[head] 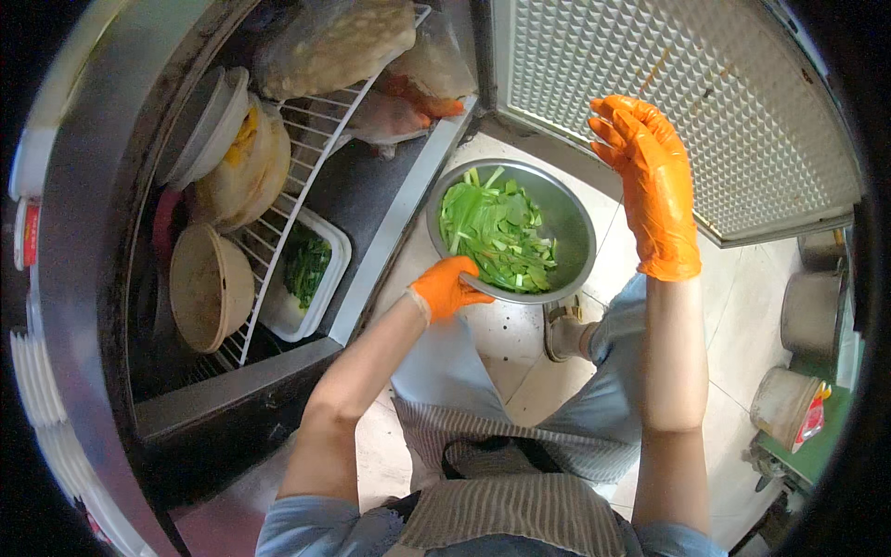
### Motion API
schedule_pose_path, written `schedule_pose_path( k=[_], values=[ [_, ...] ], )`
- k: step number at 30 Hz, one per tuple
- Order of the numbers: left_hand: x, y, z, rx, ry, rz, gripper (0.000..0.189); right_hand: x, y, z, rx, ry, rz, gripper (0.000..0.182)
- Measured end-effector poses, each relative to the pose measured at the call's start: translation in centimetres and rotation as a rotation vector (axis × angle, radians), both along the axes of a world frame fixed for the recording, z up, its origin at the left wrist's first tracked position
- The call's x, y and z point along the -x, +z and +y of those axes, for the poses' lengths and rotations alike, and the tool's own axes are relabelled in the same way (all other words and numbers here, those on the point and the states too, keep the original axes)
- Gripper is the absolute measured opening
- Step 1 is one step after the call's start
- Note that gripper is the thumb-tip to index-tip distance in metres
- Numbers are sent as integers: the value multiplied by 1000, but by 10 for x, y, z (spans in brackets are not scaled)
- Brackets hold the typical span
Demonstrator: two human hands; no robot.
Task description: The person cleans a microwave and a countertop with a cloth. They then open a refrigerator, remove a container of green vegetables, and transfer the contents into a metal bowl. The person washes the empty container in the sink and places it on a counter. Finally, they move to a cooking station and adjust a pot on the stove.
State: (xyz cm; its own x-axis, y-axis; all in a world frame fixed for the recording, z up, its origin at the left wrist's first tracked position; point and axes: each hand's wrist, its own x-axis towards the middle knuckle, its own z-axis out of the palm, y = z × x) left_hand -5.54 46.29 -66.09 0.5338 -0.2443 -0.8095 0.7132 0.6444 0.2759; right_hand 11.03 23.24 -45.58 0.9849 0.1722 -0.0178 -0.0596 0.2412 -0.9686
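Observation:
My left hand (pixel 449 287), in an orange glove, grips the near rim of a stainless steel bowl (pixel 574 237). Cut leafy greens (pixel 494 233) with pale stalks lie in the bowl, mostly towards its left side. The bowl is held over the tiled floor, between an open refrigerator cabinet and its door. My right hand (pixel 644 174), also gloved in orange, is raised in front of the textured metal inner side of the door (pixel 696 104). Its fingers are loosely bent and hold nothing. Whether it touches the door cannot be told.
Inside the cabinet, a wire shelf (pixel 296 198) bears plastic bags (pixel 341 49) and stacked bowls (pixel 209 132). A beige tub (pixel 209 289) tilts there. Below stands a white tray (pixel 341 257) with dark greens. Metal pots (pixel 811 313) and a bucket (pixel 783 404) stand at right.

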Motion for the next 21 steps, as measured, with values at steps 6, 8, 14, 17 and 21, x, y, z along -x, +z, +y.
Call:
schedule_pose_path(
  k=[6,8,14,17,21],
  values=[
    [-40,-145,43,11,-81,-64,30,5,3,-14,66,38,-82,35],
    [-46,-130,40,-391,-347,-396,27,9,-15,-31,110,24,-42,34],
    [-20,-109,28,-507,29,-152,25,23,-34,-17,339,111,52,24],
    [47,-81,45,-1034,126,-599,14,30,-42,3,444,212,68,19],
    [113,-7,98,-250,1241,-437,20,42,-100,43,703,421,-16,23]
  ],
)
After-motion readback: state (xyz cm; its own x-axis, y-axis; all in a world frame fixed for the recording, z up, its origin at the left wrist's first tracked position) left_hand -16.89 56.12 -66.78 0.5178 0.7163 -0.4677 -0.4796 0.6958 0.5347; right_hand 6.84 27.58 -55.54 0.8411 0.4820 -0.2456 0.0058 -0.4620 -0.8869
